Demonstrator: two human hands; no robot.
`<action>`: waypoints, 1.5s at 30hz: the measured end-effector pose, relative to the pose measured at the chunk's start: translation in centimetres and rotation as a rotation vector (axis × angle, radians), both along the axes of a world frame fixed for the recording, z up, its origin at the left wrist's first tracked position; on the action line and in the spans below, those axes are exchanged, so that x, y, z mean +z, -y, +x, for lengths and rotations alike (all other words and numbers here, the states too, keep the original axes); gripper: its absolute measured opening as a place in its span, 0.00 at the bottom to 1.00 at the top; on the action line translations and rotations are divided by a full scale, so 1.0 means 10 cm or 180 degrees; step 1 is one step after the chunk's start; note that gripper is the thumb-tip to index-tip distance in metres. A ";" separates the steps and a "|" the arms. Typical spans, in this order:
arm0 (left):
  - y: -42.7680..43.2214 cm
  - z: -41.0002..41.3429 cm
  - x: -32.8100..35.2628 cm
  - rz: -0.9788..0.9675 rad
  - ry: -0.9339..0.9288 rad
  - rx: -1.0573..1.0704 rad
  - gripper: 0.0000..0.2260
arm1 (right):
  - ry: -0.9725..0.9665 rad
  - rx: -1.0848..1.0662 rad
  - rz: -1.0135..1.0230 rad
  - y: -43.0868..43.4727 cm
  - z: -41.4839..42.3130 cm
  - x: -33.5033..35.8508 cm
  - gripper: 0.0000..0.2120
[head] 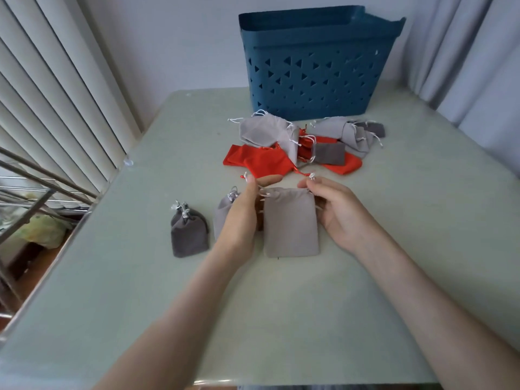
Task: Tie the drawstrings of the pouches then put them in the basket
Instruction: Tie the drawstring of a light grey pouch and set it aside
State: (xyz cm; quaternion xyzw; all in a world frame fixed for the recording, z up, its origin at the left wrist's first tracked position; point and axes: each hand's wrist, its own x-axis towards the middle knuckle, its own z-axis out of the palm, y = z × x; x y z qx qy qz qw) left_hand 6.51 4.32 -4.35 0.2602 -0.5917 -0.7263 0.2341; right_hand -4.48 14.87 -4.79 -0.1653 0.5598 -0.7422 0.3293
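Note:
A light grey pouch (291, 223) lies flat on the table between my hands. My left hand (242, 215) pinches the drawstring end at the pouch's top left. At the top right, my right hand (340, 209) pinches the other drawstring end. Another light grey pouch (222, 212) is partly hidden under my left hand. Two dark grey pouches (189, 232) with drawn strings lie to the left. A heap of grey and red pouches (298, 144) sits in front of the blue basket (318, 71) at the table's far side.
The pale green table (281, 305) ends at a front edge near me and a left edge beside white blinds (56, 102). A metal rack (33, 187) stands left of the table. Curtains (478, 66) hang at the right.

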 end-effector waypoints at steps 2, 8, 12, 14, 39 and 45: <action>-0.01 0.00 0.01 0.0000 0.0070 -0.0163 0.21 | 0.0028 -0.0072 -0.0022 -0.01 -0.01 0.01 0.10; 0.00 0.02 0.02 0.0302 -0.0117 -0.0226 0.19 | 0.0393 -0.0296 -0.0103 -0.04 -0.06 0.02 0.11; 0.04 0.02 0.00 0.0628 -0.0204 -0.0237 0.18 | 0.0564 -0.0234 -0.0180 -0.04 -0.05 0.03 0.10; 0.07 0.02 -0.01 0.0809 -0.0253 -0.0187 0.17 | 0.0612 -0.0196 -0.0251 -0.05 -0.05 0.03 0.09; 0.04 0.10 -0.08 -0.0409 -0.0100 -0.1256 0.16 | -0.1171 0.0632 0.0101 -0.18 0.15 0.20 0.05; -0.14 0.15 -0.10 -0.1655 0.0248 -0.1727 0.24 | -0.2831 0.0530 0.0770 -0.16 0.16 0.13 0.05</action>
